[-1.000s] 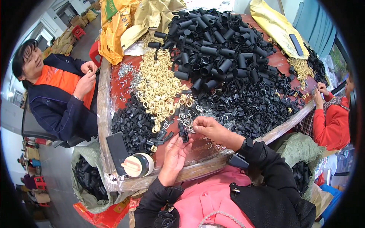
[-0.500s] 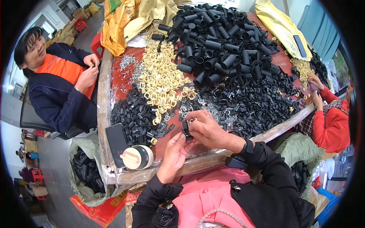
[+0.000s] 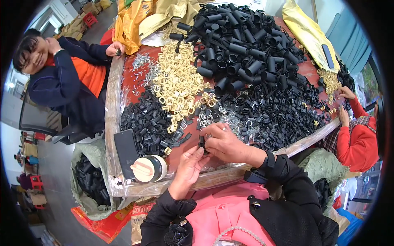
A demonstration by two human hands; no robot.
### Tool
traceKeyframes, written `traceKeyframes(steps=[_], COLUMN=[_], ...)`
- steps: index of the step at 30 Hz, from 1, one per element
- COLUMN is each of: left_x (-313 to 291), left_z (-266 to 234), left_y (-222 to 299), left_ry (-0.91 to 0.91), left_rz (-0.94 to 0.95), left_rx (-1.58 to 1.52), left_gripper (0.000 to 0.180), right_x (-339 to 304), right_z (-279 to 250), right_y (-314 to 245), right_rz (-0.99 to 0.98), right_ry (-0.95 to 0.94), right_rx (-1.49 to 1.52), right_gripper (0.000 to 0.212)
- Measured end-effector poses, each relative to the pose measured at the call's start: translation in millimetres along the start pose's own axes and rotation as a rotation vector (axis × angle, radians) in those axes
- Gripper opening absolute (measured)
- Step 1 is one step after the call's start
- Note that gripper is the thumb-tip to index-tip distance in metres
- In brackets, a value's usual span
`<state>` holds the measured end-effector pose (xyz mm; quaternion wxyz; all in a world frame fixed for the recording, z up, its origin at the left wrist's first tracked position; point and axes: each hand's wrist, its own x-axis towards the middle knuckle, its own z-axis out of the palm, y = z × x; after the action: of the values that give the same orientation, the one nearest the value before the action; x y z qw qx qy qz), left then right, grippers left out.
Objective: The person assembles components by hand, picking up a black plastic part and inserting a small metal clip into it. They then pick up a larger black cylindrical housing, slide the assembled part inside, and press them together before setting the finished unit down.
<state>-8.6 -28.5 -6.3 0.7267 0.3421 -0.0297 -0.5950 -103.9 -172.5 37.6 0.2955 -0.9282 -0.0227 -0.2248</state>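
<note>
Over the near edge of the table, both my hands meet at a small black plastic piece [image 3: 201,142]. My left hand [image 3: 190,165] pinches its lower end between thumb and fingers. My right hand [image 3: 226,143] is closed around its upper side, fingers bent; whether a second small part sits in them is hidden. Just beyond my fingers lie loose silver metal rings [image 3: 232,121]. Small black plastic parts [image 3: 143,119] are heaped to the left, and another spread of black pieces [image 3: 283,117] lies to the right. Pale gold rings [image 3: 176,78] form a pile farther back.
A large heap of black tubes with straps [image 3: 242,49] fills the back of the red table [image 3: 186,153]. A lidded jar [image 3: 158,167] and a phone [image 3: 126,151] stand at the near left corner. Sacks [image 3: 88,180] flank the table. Co-workers sit left and right.
My hands stay together on the black piece, with small finger shifts. The co-worker at left has raised one hand to the head and put the other at the table edge.
</note>
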Motion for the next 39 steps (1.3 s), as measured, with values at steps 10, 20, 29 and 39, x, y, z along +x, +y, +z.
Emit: traceKeyframes(steps=[10,20,29,39], left_x=[-22,-24,-16,-3], left_z=[-9,-18,-10,12], left_y=[18,13,10,-1], left_ry=[-0.002,-0.003,0.078,-0.027], left_rz=[-0.032,-0.025,0.08,0.033], left_rx=[0.003,-0.009,-0.031,-0.034], left_gripper=[0.024,0.023,0.021,0.029], right_x=[22,68,34,-14], right_z=[22,32,1,9], right_y=[33,77,43,19], right_rz=[0.224,0.171,0.321,0.795], right_ry=[-0.121,-0.158,-0.011,-0.046], right_rx=[0.629,-0.514,0.026,1.193], right_gripper=[0.017,0.009,0.012,0.02])
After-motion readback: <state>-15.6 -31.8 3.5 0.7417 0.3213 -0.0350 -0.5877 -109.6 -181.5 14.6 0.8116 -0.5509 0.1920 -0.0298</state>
